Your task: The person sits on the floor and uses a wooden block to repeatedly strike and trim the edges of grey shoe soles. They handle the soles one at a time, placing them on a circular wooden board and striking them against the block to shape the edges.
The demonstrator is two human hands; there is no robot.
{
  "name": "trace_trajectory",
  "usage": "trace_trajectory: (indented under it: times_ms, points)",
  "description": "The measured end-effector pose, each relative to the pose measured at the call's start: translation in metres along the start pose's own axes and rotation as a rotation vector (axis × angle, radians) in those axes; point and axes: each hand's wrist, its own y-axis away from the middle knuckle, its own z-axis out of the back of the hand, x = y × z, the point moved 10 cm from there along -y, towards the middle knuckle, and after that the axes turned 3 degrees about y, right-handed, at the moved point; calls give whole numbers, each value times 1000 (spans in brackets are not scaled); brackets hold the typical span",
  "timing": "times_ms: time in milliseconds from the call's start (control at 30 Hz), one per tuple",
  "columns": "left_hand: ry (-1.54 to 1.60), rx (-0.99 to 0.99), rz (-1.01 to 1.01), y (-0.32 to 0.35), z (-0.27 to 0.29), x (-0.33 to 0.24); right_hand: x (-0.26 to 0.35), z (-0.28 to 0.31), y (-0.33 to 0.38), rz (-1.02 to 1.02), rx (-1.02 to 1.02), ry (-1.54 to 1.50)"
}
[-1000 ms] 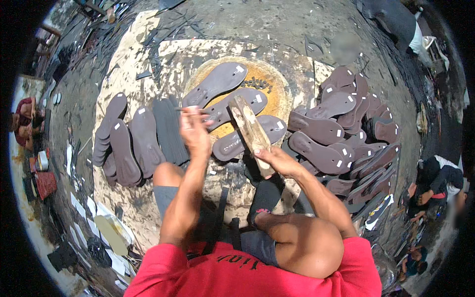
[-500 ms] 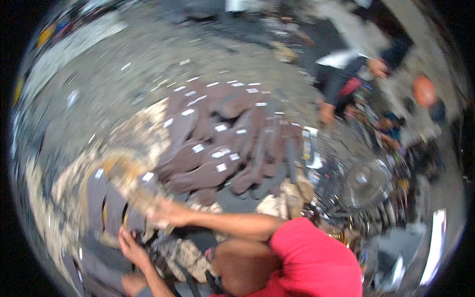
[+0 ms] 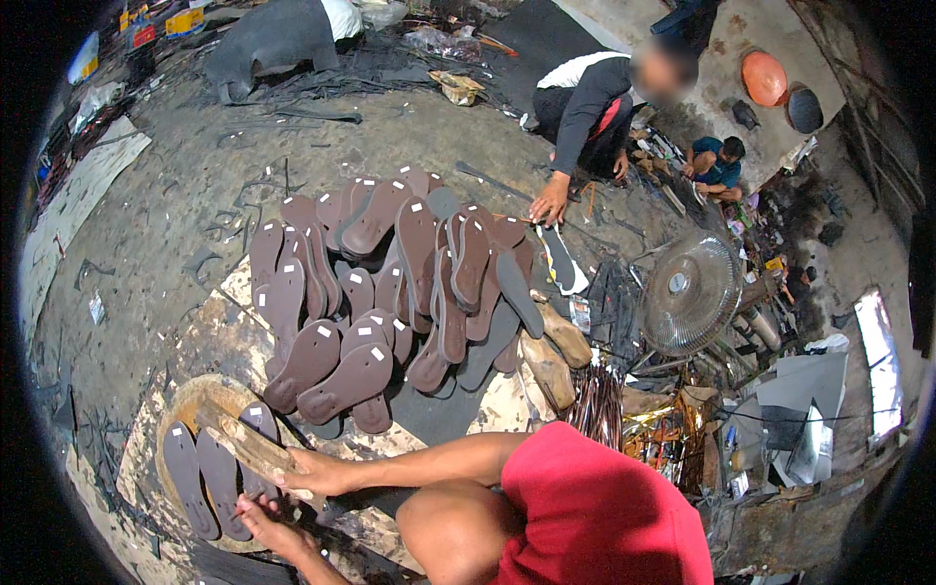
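Note:
Three dark brown sandal soles with small white stickers lie side by side on a round wooden block at the lower left. My right hand is closed around the end of a worn, flat-sided wooden bar, which slants over the soles and partly covers the rightmost one. Just below it, my left hand is at the lower end of the soles with its fingers bent together. A thin dark thing seems to stick out of those fingers, too small to name.
A large heap of brown soles lies ahead. Wooden foot forms and a standing fan are to its right. Beyond, a crouching co-worker reaches toward a black-and-white sole. Another person sits farther back.
The view has turned and steadied from a blur. My left hand's fingers, stretched out beside the soles before, are now bent together. My right hand still holds the wooden bar.

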Motion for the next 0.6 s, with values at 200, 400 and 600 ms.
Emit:
trace_trajectory:
  times_ms: [200, 400, 600]
  points:
    - [116, -165, -72, -8, 38, -39, -13, 24, -2, -108, 10, 350]
    - [120, -122, -95, -5, 53, -30, -20, 5, 31, -572, 225, -734]
    - [292, 128, -22, 11, -1, -53, 34, -14, 32, -478, 408, -964]
